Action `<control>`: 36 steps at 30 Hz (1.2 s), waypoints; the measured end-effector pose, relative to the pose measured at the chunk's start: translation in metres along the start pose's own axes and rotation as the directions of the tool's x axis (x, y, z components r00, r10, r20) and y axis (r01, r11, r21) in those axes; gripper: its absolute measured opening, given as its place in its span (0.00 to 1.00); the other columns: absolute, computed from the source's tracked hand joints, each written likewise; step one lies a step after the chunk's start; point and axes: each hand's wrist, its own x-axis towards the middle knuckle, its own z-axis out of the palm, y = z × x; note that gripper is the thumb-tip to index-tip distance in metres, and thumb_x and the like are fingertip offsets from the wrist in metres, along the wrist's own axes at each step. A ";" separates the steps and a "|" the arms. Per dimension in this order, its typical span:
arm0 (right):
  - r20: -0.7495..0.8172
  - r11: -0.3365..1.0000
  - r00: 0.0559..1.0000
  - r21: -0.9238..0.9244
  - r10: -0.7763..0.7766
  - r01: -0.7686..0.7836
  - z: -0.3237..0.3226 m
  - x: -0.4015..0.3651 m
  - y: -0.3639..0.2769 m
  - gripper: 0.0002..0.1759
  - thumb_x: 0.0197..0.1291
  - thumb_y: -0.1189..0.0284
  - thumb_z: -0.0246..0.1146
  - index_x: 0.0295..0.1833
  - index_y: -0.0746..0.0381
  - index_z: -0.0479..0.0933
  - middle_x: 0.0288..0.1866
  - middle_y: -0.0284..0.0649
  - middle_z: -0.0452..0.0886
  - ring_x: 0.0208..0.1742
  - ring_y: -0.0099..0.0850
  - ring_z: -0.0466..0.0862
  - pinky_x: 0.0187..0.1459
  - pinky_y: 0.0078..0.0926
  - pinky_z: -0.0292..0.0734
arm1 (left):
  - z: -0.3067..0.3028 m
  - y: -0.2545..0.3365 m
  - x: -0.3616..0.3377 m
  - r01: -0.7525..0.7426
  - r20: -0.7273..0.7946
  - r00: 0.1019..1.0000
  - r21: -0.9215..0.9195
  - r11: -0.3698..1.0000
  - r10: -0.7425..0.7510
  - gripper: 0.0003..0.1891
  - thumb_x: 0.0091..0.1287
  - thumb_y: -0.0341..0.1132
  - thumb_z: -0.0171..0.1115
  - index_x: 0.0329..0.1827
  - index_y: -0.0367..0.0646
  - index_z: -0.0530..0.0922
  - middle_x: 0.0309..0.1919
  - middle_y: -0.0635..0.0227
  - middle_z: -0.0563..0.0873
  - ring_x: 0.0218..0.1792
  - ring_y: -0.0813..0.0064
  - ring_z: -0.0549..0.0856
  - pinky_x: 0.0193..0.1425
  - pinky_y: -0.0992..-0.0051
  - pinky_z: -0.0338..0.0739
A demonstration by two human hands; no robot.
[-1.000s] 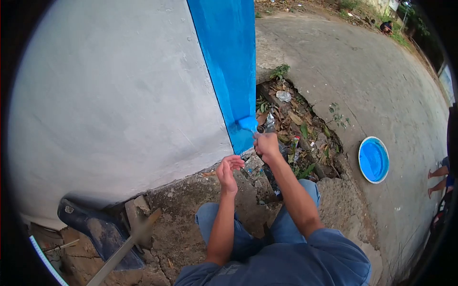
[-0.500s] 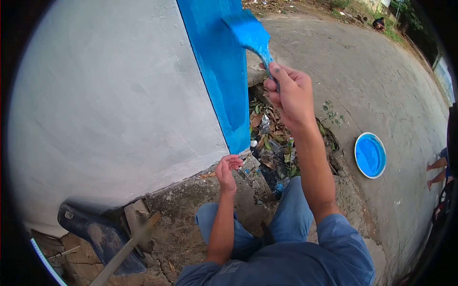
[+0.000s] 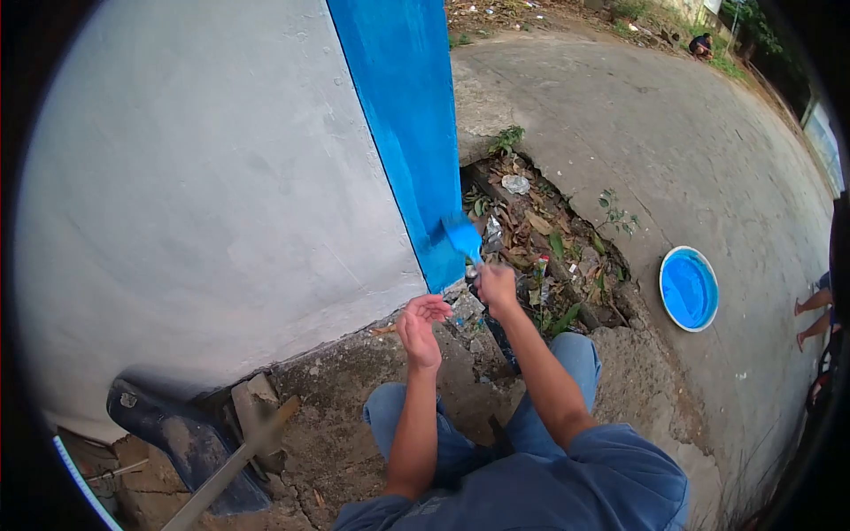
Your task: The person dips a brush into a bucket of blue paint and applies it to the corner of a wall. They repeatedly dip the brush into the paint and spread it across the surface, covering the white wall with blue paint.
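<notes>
A: While the left hand (image 3: 420,334) hovers by the foot of the blue strip (image 3: 398,115), what could go wrong closest in?

B: A small lean forward could smear its fingertips blue, if that coat is wet. Those fingers are loosely curled, a little apart, and hold nothing; I can't tell whether they touch the wall (image 3: 195,177).

A: And the right hand (image 3: 496,288)?

B: There I'd worry about a slip, should the handle be slick. Its fingers are closed round the handle end of the brush (image 3: 464,237), though blur hides how each one lies.

A: Where's the brush itself?

B: Low on the strip, near its right edge, with the bristles at the blue. Too wide a stroke leftward could carry colour over the line onto the grey; overshooting the other edge could pick up grit from the dry leaves (image 3: 538,223).

A: Anything farther out?

B: The basin (image 3: 662,292) of blue paint (image 3: 684,285) stands on the pavement (image 3: 620,106), well apart from both hands. Past it are someone's bare legs (image 3: 813,303); a careless step from there could tip it.
</notes>
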 end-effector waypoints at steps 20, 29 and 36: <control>0.175 0.920 0.907 0.157 -0.384 0.359 0.025 -0.071 -0.227 0.12 0.64 0.69 0.57 0.38 0.68 0.77 0.19 0.30 0.71 0.14 0.13 0.62 0.14 0.12 0.52 | 0.002 -0.007 -0.002 -0.015 0.030 0.999 -0.008 1.000 0.015 0.35 0.67 0.61 0.40 0.43 0.30 0.75 0.32 0.59 0.83 0.33 0.72 0.81 0.38 0.76 0.70; 0.185 0.940 0.928 0.176 -0.325 0.294 0.022 -0.034 -0.181 0.14 0.64 0.69 0.56 0.39 0.70 0.79 0.20 0.30 0.71 0.17 0.15 0.65 0.17 0.15 0.57 | 0.003 -0.006 -0.001 -0.011 0.019 1.000 -0.008 1.000 0.012 0.36 0.66 0.62 0.40 0.44 0.30 0.75 0.32 0.59 0.83 0.32 0.72 0.81 0.38 0.75 0.71; 0.068 0.998 0.996 0.014 -0.062 0.061 -0.002 0.003 -0.030 0.14 0.63 0.67 0.57 0.37 0.69 0.79 0.17 0.32 0.71 0.13 0.17 0.65 0.14 0.16 0.55 | 0.002 -0.003 -0.002 0.015 0.057 0.998 0.037 0.999 -0.017 0.39 0.66 0.65 0.34 0.44 0.31 0.74 0.33 0.59 0.81 0.35 0.70 0.78 0.42 0.72 0.69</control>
